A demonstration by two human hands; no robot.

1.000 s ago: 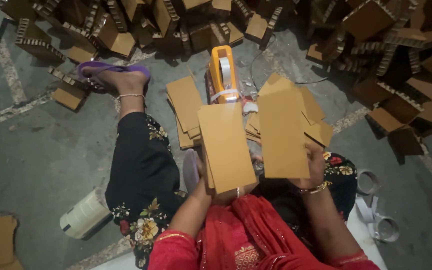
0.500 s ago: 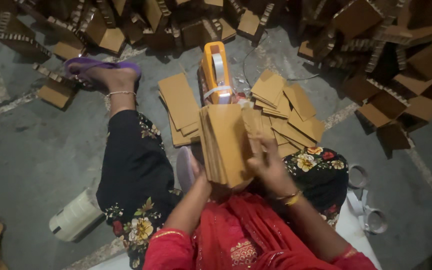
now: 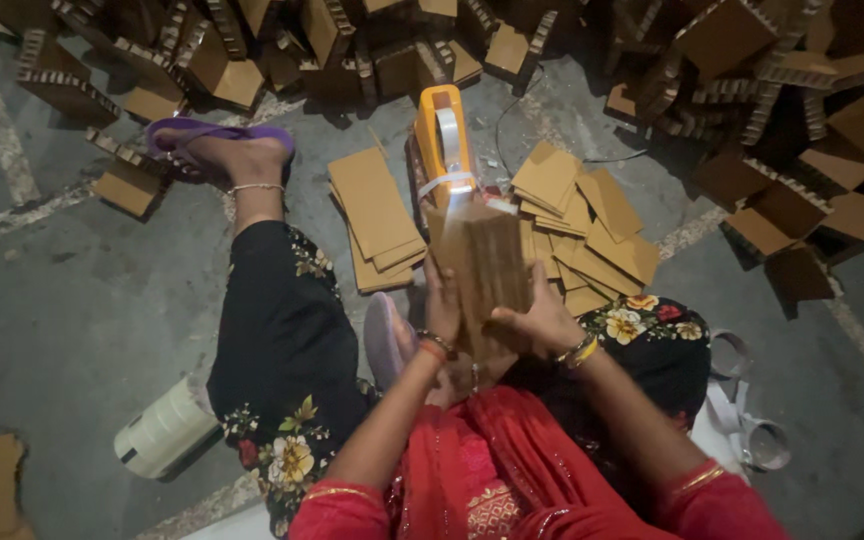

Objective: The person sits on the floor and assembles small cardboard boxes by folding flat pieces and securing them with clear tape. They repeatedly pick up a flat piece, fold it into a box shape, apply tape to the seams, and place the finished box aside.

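Note:
Both my hands hold a folded brown cardboard piece (image 3: 484, 268) upright in front of me. My left hand (image 3: 441, 305) grips its left edge and my right hand (image 3: 542, 322) presses on its right side. Just beyond the piece stands an orange tape dispenser (image 3: 442, 140), with a strip of tape running down onto the cardboard's top. Flat cardboard sheets lie on the floor in a pile to the left (image 3: 377, 215) and a spread to the right (image 3: 592, 225).
Many folded cardboard boxes (image 3: 752, 90) are heaped along the far side. A white tape roll stack (image 3: 164, 430) lies by my left leg, and empty tape cores (image 3: 762, 440) lie at the right. My left foot wears a purple sandal (image 3: 217, 140).
Two cardboard sheets held apart a second ago have been brought together into one folded piece. My hands have moved it up to the tape dispenser.

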